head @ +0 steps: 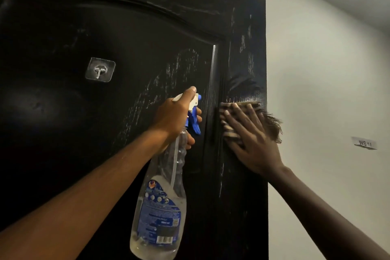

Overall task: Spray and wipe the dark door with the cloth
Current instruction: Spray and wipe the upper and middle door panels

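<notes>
The dark door (130,53) fills the left and middle of the head view, with pale wet streaks on its arched panel and right stile. My left hand (175,116) grips the neck of a clear spray bottle (160,207) with a blue trigger and white nozzle, a finger across the trigger, the nozzle aimed at the door. My right hand (251,139) presses flat, fingers spread, on a brownish fringed cloth (272,124) against the door's right stile near its edge. Most of the cloth is hidden under the hand.
A clear adhesive hook (100,69) is stuck on the door panel at the left. The white wall (329,91) runs right of the door edge and carries a small paper label (364,143). The ceiling shows at the top right.
</notes>
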